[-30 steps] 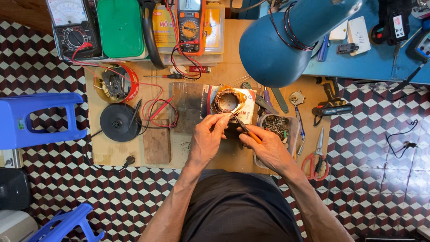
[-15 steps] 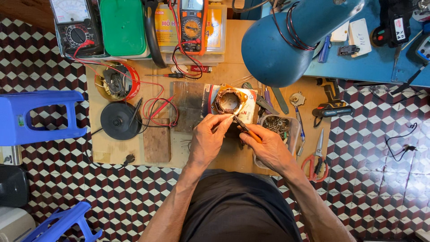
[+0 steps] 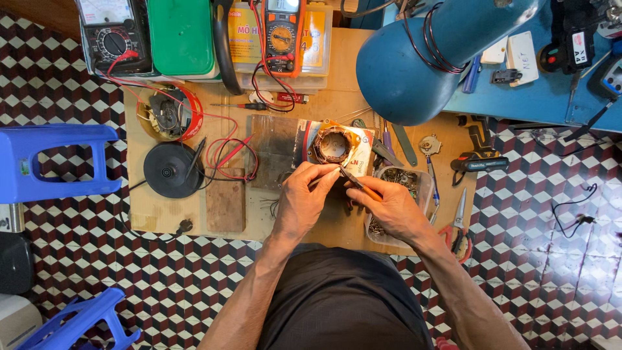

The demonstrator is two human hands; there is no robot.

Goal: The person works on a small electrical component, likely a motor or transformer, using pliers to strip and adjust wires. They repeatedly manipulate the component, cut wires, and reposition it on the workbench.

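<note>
A round copper-wound motor coil (image 3: 334, 144) rests on a small box in the middle of the low wooden work board (image 3: 162, 210). My left hand (image 3: 303, 201) is just below the coil, fingertips pinched on a thin wire end. My right hand (image 3: 389, 207) grips an orange-handled cutting tool (image 3: 357, 183) whose dark tip meets the left fingertips. What sits between the fingertips is too small to make out.
A blue lamp head (image 3: 414, 65) hangs over the board's right side. Two multimeters (image 3: 115, 39) (image 3: 284, 32), a green box (image 3: 181, 35), a black disc (image 3: 170, 170), a wood block (image 3: 225, 206), a clear tray of small parts (image 3: 405, 181), scissors (image 3: 457, 223) and blue stools (image 3: 45, 159) surround the work.
Both hands have stayed at the same spot below the coil, with only small finger and tool movements.
</note>
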